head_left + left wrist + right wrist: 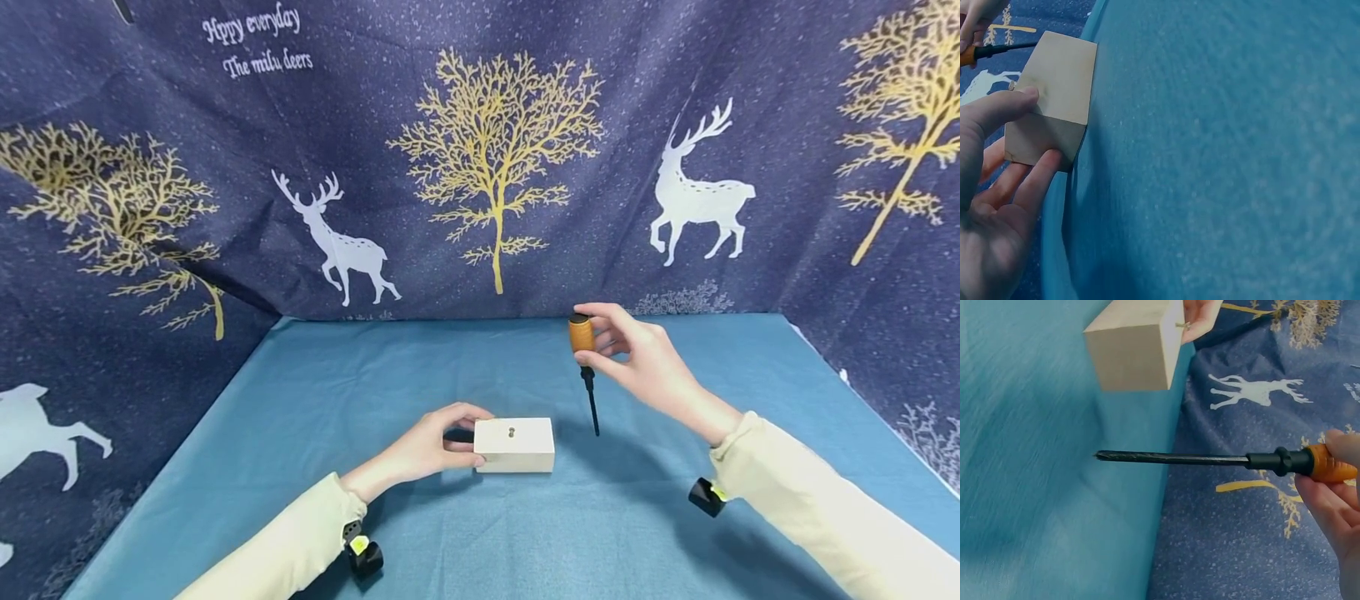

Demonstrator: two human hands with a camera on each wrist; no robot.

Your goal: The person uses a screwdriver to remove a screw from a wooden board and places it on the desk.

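A pale wooden block rests on the blue cloth. Its left end is held by my left hand, with the thumb on the near face and a finger against the end, as the left wrist view shows. From the block's top a small screw sticks up; it also shows at the block's edge in the right wrist view. My right hand grips a screwdriver by its orange handle, shaft pointing down. The screwdriver's dark tip is in the air to the right of the block, apart from it.
Blue cloth covers the table around both hands. Behind it hangs a dark blue curtain printed with white deer and golden trees. Each sleeve carries a small black wrist camera, the left and the right.
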